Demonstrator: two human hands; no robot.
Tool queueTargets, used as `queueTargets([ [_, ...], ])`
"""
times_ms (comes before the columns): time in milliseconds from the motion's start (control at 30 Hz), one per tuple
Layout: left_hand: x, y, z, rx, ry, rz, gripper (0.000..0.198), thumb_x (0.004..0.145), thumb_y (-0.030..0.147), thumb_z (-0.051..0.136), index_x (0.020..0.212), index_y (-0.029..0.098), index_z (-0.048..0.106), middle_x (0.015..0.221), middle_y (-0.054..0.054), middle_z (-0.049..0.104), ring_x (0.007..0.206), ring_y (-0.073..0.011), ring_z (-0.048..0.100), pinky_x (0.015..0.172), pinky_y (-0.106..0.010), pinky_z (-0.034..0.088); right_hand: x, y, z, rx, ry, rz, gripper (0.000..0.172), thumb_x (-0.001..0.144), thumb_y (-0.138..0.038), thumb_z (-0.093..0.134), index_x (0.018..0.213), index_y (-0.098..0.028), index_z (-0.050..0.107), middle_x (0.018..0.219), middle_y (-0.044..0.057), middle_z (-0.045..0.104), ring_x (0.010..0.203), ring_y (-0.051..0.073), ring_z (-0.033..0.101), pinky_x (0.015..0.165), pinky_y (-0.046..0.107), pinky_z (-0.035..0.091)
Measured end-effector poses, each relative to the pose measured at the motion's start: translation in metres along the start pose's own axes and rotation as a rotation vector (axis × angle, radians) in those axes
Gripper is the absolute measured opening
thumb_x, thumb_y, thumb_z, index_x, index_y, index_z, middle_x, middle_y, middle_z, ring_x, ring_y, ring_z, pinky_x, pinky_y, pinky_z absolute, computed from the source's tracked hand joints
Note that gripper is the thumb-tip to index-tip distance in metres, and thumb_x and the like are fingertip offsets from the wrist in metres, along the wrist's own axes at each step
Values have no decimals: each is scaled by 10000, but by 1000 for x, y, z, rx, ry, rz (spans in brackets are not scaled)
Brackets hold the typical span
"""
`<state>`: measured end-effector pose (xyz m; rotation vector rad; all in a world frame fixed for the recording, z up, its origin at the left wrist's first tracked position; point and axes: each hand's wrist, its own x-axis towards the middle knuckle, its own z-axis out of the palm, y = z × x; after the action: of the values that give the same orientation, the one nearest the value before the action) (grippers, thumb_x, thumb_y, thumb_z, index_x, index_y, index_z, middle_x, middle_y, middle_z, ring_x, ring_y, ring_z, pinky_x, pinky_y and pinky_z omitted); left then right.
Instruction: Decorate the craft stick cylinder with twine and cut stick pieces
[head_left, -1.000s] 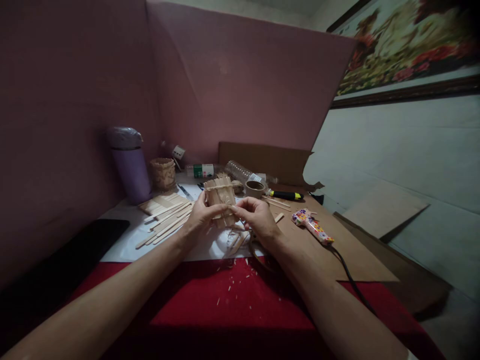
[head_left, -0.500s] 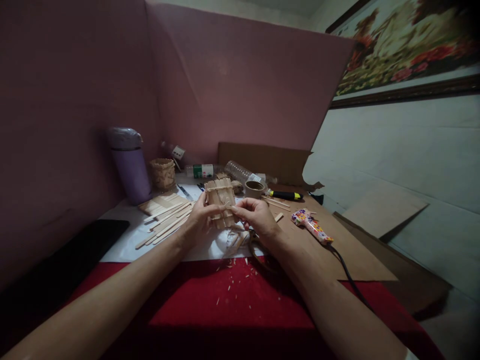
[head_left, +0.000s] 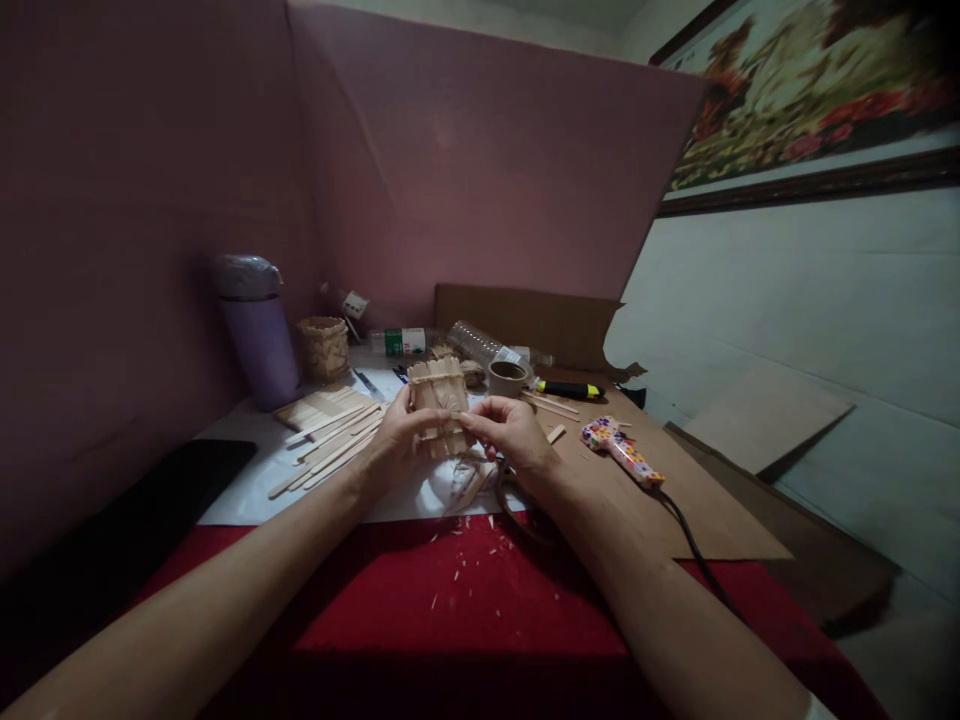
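A small cup made of craft sticks (head_left: 436, 388), banded with twine near its top, is held up over the table, tilted slightly. My left hand (head_left: 397, 432) is closed around its left side, the thumb lying across the front. At the cup's right front, my right hand (head_left: 513, 430) pinches with thumb and fingertips close to the left thumb. Whatever sits in that pinch is too small to make out. Below the right wrist are scissors (head_left: 517, 508), partly covered by the arm. Loose craft sticks (head_left: 337, 450) lie left of the hands.
A glue gun (head_left: 621, 452) with a black cord rests on cardboard (head_left: 720, 520) at right. Behind are a tape roll (head_left: 508, 378), a utility knife (head_left: 570, 389), plastic bottles (head_left: 480, 342), a second stick cup (head_left: 324, 348) and a purple tumbler (head_left: 259, 340). Shavings dot the red cloth (head_left: 375, 600).
The cup is turned very slightly in my hands. Both hands keep nearly the same hold, and the whole view has shifted a little.
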<state>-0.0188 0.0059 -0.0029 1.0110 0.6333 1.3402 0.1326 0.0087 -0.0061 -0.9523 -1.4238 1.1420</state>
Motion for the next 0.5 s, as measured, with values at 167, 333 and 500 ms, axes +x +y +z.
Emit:
queueTargets([
  [167,2,-3,-3,-21,-24,-8,560,603,132,766,1110,156,531,969,-101,681,805,-236,670,693,-402,579,1,0,-1,26,9,22,345,588,-446,803,633,-163,610,536,-43,535,453,74,404,411,212,303],
  [333,2,5,-5,-38,-66,-66,508,643,174,732,1122,183,561,951,-87,678,759,-243,672,664,-455,581,3,1,-3,80,4,50,286,627,-409,769,617,-169,614,502,-54,494,441,71,379,398,209,268],
  [500,15,6,-17,275,121,-16,455,655,294,687,1081,171,585,930,-87,670,777,-245,653,644,-388,553,2,-3,-4,181,63,98,246,596,-360,765,618,-165,616,531,-41,505,476,80,400,409,205,280],
])
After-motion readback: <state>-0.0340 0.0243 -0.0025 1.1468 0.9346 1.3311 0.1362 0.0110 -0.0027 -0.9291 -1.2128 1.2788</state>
